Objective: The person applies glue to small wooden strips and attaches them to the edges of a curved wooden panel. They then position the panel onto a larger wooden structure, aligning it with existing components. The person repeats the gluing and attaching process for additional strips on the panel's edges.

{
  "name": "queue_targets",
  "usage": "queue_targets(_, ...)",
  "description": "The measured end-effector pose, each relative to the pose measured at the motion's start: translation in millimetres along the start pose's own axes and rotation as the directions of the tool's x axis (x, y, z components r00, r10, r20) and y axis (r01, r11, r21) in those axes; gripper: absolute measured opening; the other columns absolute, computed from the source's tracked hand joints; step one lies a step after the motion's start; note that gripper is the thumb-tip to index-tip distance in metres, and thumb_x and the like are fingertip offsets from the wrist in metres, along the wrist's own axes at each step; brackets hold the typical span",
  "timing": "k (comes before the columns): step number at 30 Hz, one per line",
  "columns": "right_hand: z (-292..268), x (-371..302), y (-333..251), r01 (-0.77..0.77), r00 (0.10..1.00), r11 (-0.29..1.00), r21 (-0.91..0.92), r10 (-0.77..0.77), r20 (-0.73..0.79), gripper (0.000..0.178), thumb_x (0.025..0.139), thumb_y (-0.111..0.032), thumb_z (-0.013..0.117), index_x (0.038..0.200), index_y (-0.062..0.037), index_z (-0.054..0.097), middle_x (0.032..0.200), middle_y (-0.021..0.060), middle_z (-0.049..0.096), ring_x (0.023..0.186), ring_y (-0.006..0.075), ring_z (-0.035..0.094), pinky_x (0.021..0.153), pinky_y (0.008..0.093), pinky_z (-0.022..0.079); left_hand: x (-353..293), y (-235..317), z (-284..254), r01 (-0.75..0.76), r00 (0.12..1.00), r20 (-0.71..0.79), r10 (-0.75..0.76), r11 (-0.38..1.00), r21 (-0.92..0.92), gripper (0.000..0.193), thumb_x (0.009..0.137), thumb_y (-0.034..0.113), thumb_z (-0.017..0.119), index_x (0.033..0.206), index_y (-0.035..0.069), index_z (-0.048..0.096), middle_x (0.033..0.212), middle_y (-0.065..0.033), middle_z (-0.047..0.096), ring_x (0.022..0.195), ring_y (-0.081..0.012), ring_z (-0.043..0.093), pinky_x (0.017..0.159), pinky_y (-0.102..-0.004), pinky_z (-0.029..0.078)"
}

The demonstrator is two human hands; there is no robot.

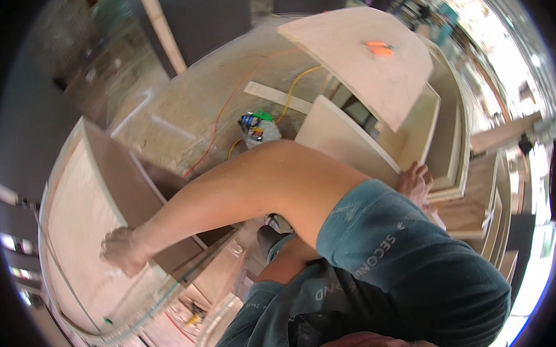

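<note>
My right arm crosses the view with its elbow raised, and my right hand [125, 252] is against the pale face of a curved wooden cabinet [74, 209] at the left. Its fingers are bent and blurred; a small whitish patch shows by them, too unclear to name. Partly behind my right sleeve, my left hand [416, 181] has its fingers curled over the edge of a pale wooden panel [346, 139] on a second cabinet. That cabinet's curved plywood top [362, 51] carries an orange tool [379, 48], perhaps a cutter. Most of my left arm is hidden.
On the concrete floor [188, 109] are a plastic bag of items [260, 130], a flat board [277, 97], a red cord [222, 110] and a yellow hose [288, 97]. More wooden cabinet parts [469, 211] stand at the right. Dark panels [203, 24] stand at the back.
</note>
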State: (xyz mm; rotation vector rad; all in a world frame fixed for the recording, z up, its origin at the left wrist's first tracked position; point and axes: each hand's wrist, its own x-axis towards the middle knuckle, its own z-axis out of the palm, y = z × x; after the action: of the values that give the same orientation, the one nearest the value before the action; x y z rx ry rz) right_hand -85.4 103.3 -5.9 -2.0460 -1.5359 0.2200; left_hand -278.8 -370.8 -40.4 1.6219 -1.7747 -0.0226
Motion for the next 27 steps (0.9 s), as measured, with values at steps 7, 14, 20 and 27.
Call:
queue_targets(7, -160, -192, 13, -0.22, 0.92, 0.965, -0.144, 0.156, -0.36, 0.034, 0.075, -0.024, 0.071, 0.096, 0.0023, 0.072, 0.088, 0.0229, 0.073, 0.091, 0.0396, 0.073, 0.081, 0.0533, 0.058, -22, -18, -52, -0.128, 0.989, -0.128, 0.079, 0.887, -0.444, 0.044, 0.096, 0.023, 0.062, 0.135, 0.003, 0.059, 0.127, -0.0159, 0.065, 0.123, -0.0328, 0.057, 0.109, -0.0471, 0.042)
queue_targets(14, -275, -511, 46, -0.719, 0.333, 0.688, 0.103, 0.47, -0.817, 0.034, 0.088, -0.031, 0.078, 0.106, -0.0036, 0.071, 0.11, 0.013, 0.07, 0.101, 0.0239, 0.07, 0.086, 0.0385, 0.058, -30, -78, -167, 0.143, 0.961, -0.155, -0.23, 0.89, -0.433, 0.024, 0.095, 0.004, 0.071, 0.119, 0.0, 0.073, 0.099, -0.0098, 0.076, 0.094, -0.0158, 0.072, 0.091, -0.0311, 0.057)
queue_targets(20, -245, -670, 15, -0.465, -0.764, 0.051, 0.884, 0.481, -0.43, 0.08, 0.086, -0.039, 0.077, 0.152, -0.0144, 0.042, 0.153, 0.0199, 0.034, 0.137, 0.0356, 0.045, 0.117, 0.0439, 0.038, 6, -203, -256, 0.356, 0.888, -0.253, -0.385, 0.922, -0.151, 0.032, 0.097, 0.018, 0.071, 0.127, 0.006, 0.07, 0.121, -0.0098, 0.074, 0.111, -0.0199, 0.069, 0.096, -0.0348, 0.053)
queue_targets(27, -197, -724, 30, 0.135, -0.614, 0.299, 0.945, 0.773, -0.157, 0.074, 0.1, -0.033, 0.064, 0.152, 0.0087, 0.031, 0.151, 0.0299, 0.04, 0.138, 0.0406, 0.046, 0.113, 0.0513, 0.043, 78, -382, -306, 0.464, 0.882, -0.187, -0.432, 0.731, 0.5, 0.048, 0.096, 0.039, 0.07, 0.132, 0.006, 0.068, 0.132, -0.0177, 0.067, 0.132, -0.0358, 0.055, 0.111, -0.0454, 0.043)
